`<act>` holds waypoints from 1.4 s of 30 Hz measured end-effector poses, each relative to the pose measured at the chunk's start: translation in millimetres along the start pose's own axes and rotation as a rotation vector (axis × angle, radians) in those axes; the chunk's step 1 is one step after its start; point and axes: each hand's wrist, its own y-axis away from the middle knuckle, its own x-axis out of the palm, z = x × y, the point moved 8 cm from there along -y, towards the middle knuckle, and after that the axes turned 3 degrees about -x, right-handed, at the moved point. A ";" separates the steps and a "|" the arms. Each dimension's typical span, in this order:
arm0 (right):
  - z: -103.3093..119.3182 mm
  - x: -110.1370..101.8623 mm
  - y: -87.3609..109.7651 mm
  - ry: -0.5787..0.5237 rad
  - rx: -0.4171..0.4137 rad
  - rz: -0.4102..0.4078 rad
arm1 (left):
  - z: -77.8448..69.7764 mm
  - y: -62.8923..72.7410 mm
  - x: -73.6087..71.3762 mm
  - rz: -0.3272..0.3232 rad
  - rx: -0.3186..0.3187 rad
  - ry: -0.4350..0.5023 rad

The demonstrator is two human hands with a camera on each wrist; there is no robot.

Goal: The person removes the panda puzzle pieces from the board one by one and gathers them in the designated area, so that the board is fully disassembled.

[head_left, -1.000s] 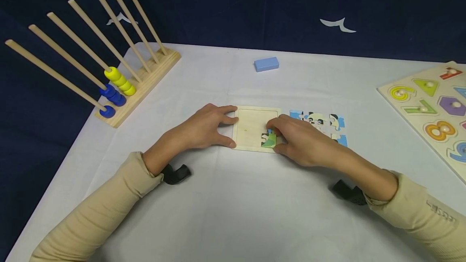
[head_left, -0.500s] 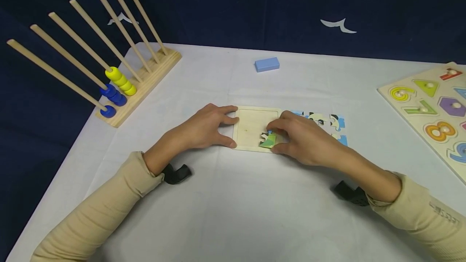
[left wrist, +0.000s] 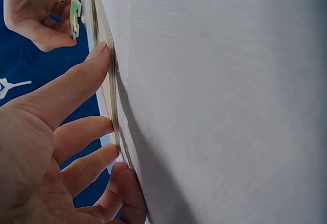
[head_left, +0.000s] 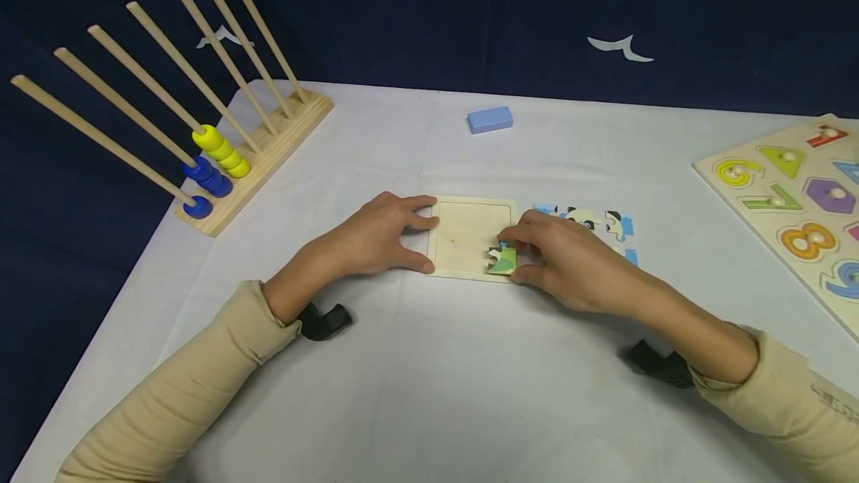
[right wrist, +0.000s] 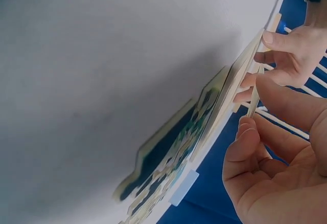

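Note:
A shallow square wooden puzzle tray (head_left: pixel 463 226) lies on the white table, its bare inside showing. At its left edge my left hand (head_left: pixel 376 237) rests thumb and fingertips, spread and fairly straight. My right hand (head_left: pixel 570 263) pinches a green, white and black puzzle piece (head_left: pixel 502 262) between thumb and fingers over the tray's lower right corner. Seen from the left wrist, the puzzle piece (left wrist: pixel 75 17) is raised off the tray. Several loose panda puzzle pieces (head_left: pixel 619 224) lie right of the tray, partly hidden behind my right hand.
A wooden bead stand (head_left: pixel 268 166) with upright rods and blue and yellow beads stands at the back left. Beyond the tray is a blue block (head_left: pixel 490 120). A board of numbers and shapes (head_left: pixel 798 200) lies at the right. A dark curtain (head_left: pixel 429 13) hangs behind the table.
My right hand, with the puzzle piece, has shifted slightly left and then back right over the tray's corner, tilting the piece a little. The left hand has stayed at the tray's edge.

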 end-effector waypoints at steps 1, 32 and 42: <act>-0.4 -0.6 1.2 0.000 -0.003 -0.003 | 0.1 0.0 0.1 0.000 0.000 0.001; -36.5 -33.4 68.7 0.003 -0.066 -0.128 | 0.4 0.4 -0.5 -0.006 0.001 0.016; -69.7 -32.4 97.8 0.115 0.017 -0.087 | -0.4 0.8 -0.9 -0.009 0.012 0.015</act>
